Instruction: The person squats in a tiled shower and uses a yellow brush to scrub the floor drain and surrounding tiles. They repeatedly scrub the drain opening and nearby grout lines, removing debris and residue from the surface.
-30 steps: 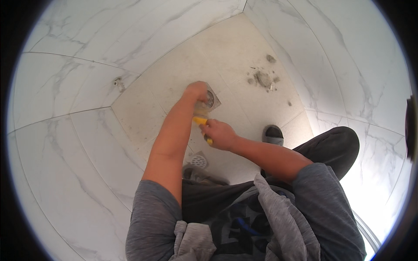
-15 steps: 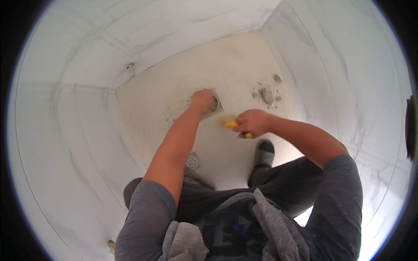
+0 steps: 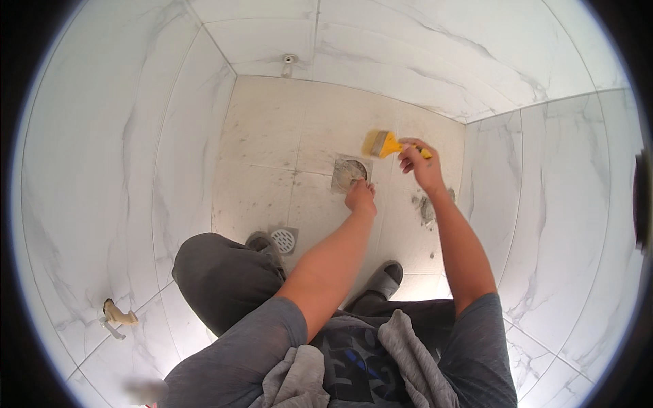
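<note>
My right hand (image 3: 420, 163) is closed round the yellow handle of a flat paintbrush (image 3: 389, 143). Its pale, wide bristles point left, a little above the floor, and are smeared by motion. To the left and nearer, my left hand (image 3: 361, 196) reaches down to a square metal floor drain (image 3: 338, 182). Its fingers are bent together at the near right edge of the drain's round opening. What they grip, if anything, is hidden. Greyish dirt marks the drain.
A slotted round drain cover (image 3: 283, 240) lies near my left foot. Grey debris (image 3: 427, 207) is heaped on the tiles beside my right forearm. Marbled walls enclose the floor. A pipe fitting (image 3: 288, 64) juts from the far wall, and a tap-like fitting (image 3: 117, 316) from the left wall.
My view has turned and shifted. The paintbrush in my right hand has moved from the near side of the drain to its far right. My left hand now sits at the drain's near right edge.
</note>
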A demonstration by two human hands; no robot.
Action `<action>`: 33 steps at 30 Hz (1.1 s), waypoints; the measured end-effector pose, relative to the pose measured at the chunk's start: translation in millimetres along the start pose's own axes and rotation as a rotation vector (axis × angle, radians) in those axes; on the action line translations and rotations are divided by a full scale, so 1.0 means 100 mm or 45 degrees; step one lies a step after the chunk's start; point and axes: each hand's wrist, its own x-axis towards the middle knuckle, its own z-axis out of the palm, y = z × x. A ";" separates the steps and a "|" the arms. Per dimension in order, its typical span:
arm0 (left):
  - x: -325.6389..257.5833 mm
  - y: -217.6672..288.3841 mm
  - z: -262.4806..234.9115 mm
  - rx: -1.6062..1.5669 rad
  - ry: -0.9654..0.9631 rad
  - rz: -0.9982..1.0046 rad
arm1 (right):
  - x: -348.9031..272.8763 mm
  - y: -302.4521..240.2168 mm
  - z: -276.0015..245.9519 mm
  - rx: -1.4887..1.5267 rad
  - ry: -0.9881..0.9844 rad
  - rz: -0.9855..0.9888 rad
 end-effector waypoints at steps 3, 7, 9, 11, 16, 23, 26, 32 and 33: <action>0.06 0.03 0.00 -0.078 0.041 -0.054 | -0.12 0.02 0.28 -0.165 -0.063 0.030; 0.11 0.07 -0.03 -0.199 -0.004 -0.166 | -0.20 0.03 0.46 -0.249 -0.008 0.113; 0.13 0.05 -0.02 -0.448 0.038 -0.223 | -0.19 0.03 0.49 -0.182 0.090 0.118; 0.18 0.04 0.01 -0.721 0.114 -0.259 | -0.17 0.01 0.51 -0.075 0.205 0.094; 0.26 0.08 0.10 -0.545 0.211 -0.314 | -0.21 -0.08 0.58 -0.105 0.246 0.056; 0.23 -0.04 -0.01 -0.325 0.076 -0.147 | -0.01 -0.14 0.76 -0.413 0.112 0.074; 0.24 -0.08 0.00 -0.381 0.098 -0.118 | 0.16 0.00 0.88 -0.533 -0.019 0.072; 0.11 -0.27 -0.02 0.029 0.044 0.272 | 0.14 0.33 1.10 -0.931 -0.143 0.045; 0.12 -0.28 -0.01 -0.187 0.024 0.202 | 0.11 0.33 1.11 -0.932 -0.123 0.120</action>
